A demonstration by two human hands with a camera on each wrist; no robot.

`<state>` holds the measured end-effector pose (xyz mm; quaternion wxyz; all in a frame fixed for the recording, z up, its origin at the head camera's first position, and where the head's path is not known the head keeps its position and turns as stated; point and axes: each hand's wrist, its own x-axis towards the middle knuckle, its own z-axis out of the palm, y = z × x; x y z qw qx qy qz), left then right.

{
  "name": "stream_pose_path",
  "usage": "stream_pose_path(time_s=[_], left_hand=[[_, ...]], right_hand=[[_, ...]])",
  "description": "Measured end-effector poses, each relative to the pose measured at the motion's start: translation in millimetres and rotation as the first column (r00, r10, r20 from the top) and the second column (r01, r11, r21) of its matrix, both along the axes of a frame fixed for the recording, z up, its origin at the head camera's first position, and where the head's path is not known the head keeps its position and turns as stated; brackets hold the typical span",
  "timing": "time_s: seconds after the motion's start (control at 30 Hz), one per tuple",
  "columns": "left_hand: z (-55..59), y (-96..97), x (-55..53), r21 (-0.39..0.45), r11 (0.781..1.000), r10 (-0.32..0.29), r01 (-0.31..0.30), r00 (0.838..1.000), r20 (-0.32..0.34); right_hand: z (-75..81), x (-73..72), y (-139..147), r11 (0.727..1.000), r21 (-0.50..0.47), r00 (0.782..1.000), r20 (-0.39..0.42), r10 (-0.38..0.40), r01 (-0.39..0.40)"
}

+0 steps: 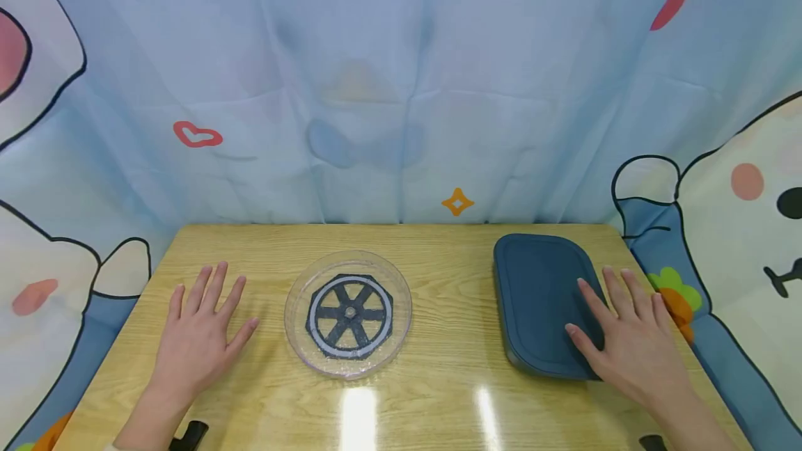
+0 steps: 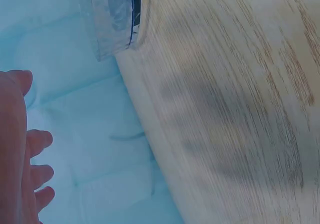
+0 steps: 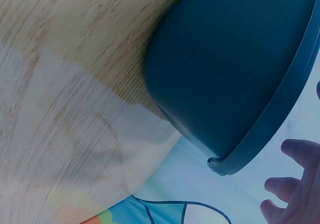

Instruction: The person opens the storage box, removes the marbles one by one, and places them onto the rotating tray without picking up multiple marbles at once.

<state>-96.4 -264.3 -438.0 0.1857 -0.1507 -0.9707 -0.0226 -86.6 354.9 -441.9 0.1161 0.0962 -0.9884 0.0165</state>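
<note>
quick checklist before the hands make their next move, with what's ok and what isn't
1. Left hand free: ok, holds nothing.
2. Right hand free: ok, grips nothing.
3. Left hand on the clear round container: not ok, apart from it.
4. Blue box covered: ok, lid on.
5. Container and box apart on the table: ok.
6. Box contents: cannot tell, lid and sides hide them.

Pale blue curtain (image 1: 532, 89) behind, softly creased; white cartoon bear (image 1: 733, 249) printed at right; wood-grain desk (image 1: 451, 298) in front, glossy; two bright reflections (image 1: 358, 413) toward near side.
</note>
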Motion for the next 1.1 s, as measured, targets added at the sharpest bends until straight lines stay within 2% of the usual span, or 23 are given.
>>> stream_pose_path(time_s=[0.17,0.3,0.4,0.5,0.6,0.67,0.8,0.87,0.93,1.1], left_hand=[[-0.6,2.2,-2.9,0.022,1.0,-0.016,0.016,1.0,-0.003],[-1.9,5.3,-3.2,0.09,0.996,-0.002,0.002,1.0,0.001],[-3.0,7.8,-2.3,0.185,0.981,0.042,-0.054,0.997,0.07],[-4.8,9.6,-2.3,0.287,0.949,0.079,-0.129,0.98,0.18],[-8.9,11.5,-2.3,0.415,0.891,0.068,-0.185,0.957,0.281],[-12.3,14.0,-3.0,0.517,0.829,0.032,-0.212,0.942,0.335],[-19.7,20.7,-3.1,0.713,0.638,-0.078,-0.292,0.896,0.437],[-23.8,24.4,-2.8,0.763,0.566,-0.118,-0.314,0.884,0.452],[-27.8,28.3,-2.7,0.791,0.523,-0.148,-0.317,0.88,0.451],[-33.9,37.2,-2.7,0.817,0.475,-0.174,-0.326,0.876,0.45]], right_hand=[[-0.4,-1.0,-2.1,1.0,-0.007,0.999,-0.023,0.024,-0.024],[0.4,-1.1,-6.4,0.997,-0.055,0.996,-0.07,0.056,-0.06],[0.1,-1.0,-11.9,0.99,-0.107,0.991,-0.112,0.076,-0.088],[-2.4,-1.1,-19.6,0.981,-0.154,0.984,-0.15,0.098,-0.121],[-7.3,-0.6,-28.5,0.969,-0.181,0.975,-0.178,0.134,-0.166],[-10.8,1.5,-34.1,0.961,-0.195,0.969,-0.194,0.156,-0.194],[-17.5,6.2,-47.6,0.948,-0.212,0.96,-0.198,0.196,-0.237],[-19.7,8.9,-54.3,0.945,-0.214,0.959,-0.191,0.208,-0.247],[-22.3,10.6,-59.8,0.942,-0.212,0.957,-0.185,0.222,-0.26],[-31.5,13.0,-68.7,0.943,-0.191,0.957,-0.157,0.245,-0.273]])
